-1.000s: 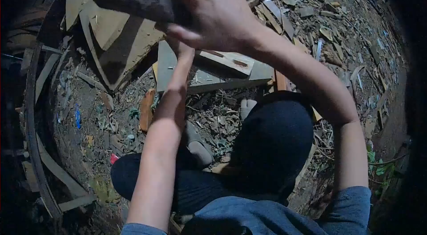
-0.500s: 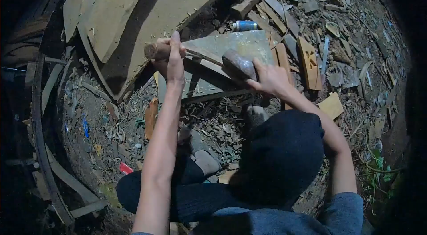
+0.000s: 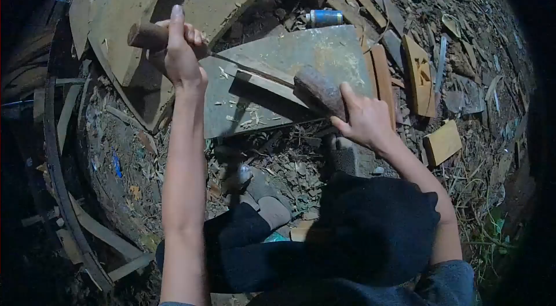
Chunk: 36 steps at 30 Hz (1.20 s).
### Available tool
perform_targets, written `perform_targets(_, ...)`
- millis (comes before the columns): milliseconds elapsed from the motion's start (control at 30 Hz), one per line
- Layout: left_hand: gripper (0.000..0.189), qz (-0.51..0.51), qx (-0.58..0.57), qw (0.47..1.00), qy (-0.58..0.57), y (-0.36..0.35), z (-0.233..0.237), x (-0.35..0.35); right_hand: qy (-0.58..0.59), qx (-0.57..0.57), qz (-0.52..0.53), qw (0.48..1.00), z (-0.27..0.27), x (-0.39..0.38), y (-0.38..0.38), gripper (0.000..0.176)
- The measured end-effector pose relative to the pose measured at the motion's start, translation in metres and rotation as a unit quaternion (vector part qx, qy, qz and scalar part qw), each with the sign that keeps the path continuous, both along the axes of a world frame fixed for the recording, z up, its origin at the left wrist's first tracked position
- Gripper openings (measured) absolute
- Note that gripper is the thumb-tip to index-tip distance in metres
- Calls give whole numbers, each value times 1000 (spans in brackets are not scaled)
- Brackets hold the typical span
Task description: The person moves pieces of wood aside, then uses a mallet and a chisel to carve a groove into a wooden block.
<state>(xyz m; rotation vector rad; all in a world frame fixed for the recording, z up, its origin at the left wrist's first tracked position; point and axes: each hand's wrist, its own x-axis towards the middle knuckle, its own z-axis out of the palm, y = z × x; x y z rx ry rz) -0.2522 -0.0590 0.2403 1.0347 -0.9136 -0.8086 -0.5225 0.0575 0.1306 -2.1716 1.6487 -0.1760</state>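
The stacked boards (image 3: 130,11) fill the upper left of the frame. At centre, the flat slab (image 3: 341,57) lies on the littered ground, seemingly as a low work surface. On it rests the narrow wood piece (image 3: 272,87), within reach of both hands. The right hand (image 3: 369,118) grasps the dark club (image 3: 317,90) by its lower right end; the club lies over the wood's right end, perhaps to steady it. The left hand (image 3: 184,60) clenches the tool handle (image 3: 149,35), thumb raised, which likely helps aim its thin blade (image 3: 223,59) at the wood; I cannot tell whether its tip touches. 1 blue can (image 3: 325,17) lies beyond the slab, and pale chips (image 3: 252,118) dot its near side.
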Motion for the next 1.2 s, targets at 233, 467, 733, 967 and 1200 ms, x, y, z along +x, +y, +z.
perform_targets(233,29,-36,42,998,-37,-4,-18,-5,-14,6,-4,1000,-1,0,1,70)
perform_targets(467,32,43,22,982,-183,-6,-18,-29,-1,-5,5,1000,-1,-1,1,69)
perform_targets(733,31,126,-9,970,-206,-12,-44,-18,23,48,2,999,10,-3,-12,69)
perform_targets(967,25,121,35,949,-288,5,-44,-18,-286,-189,66,937,146,30,-65,54)
perform_targets(1200,38,186,-129,941,-252,-5,-81,-28,-11,-365,198,910,195,94,-67,48)
